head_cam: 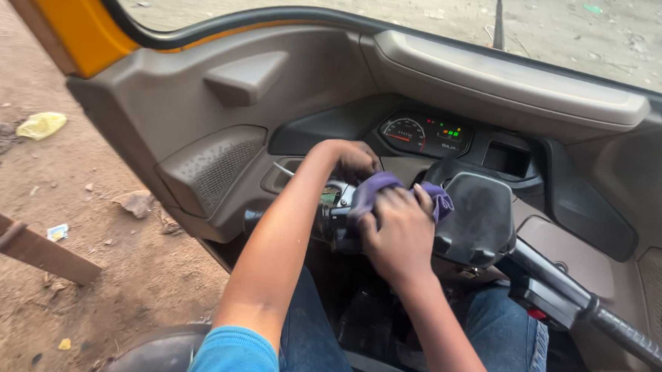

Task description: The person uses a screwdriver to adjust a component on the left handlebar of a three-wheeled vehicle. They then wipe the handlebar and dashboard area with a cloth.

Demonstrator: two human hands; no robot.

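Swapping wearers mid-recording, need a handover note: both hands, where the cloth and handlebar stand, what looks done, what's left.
Right hand: closed on the purple cloth, pressing it onto the left side of the handlebar, beside the black centre cover.
Left hand: reaches past the cloth, resting on the left switch area; whether it is shut on anything cannot be told.
Right handlebar grip: untouched, no hand near it.
Instrument cluster: lit.
Done: cannot tell how much has been wiped; the dashboard looks dusty.
Left, as a judgement: centre cover, right side of the bar and dash panels.
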